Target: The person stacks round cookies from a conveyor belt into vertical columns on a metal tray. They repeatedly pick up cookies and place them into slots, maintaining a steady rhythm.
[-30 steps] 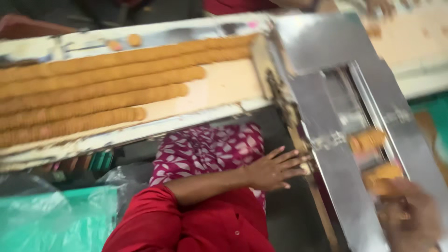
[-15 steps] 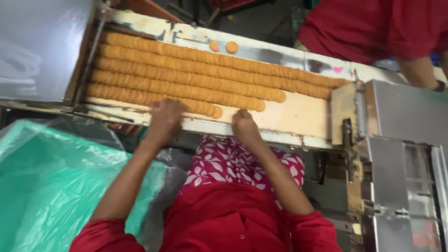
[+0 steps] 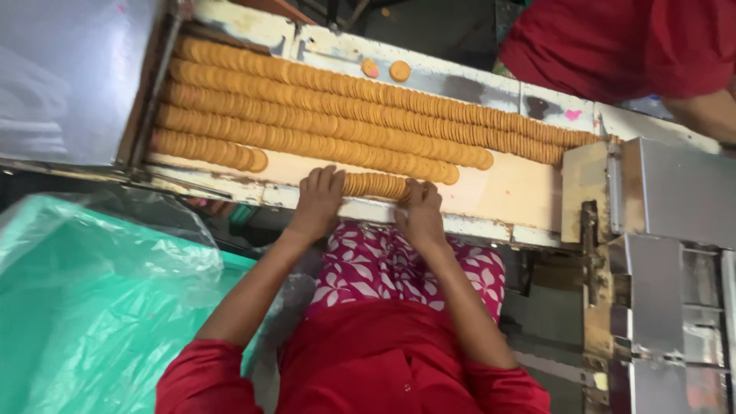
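Biscuit conveyor, layout

Biscuit rows on belt; short stack between left hand and right hand; bag-lined bin lower left; metal chute right.

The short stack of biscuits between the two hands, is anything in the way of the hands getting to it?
Nothing visible is in the way. The left hand presses against one end of the short stack of biscuits and the right hand against the other, at the near edge of the belt.
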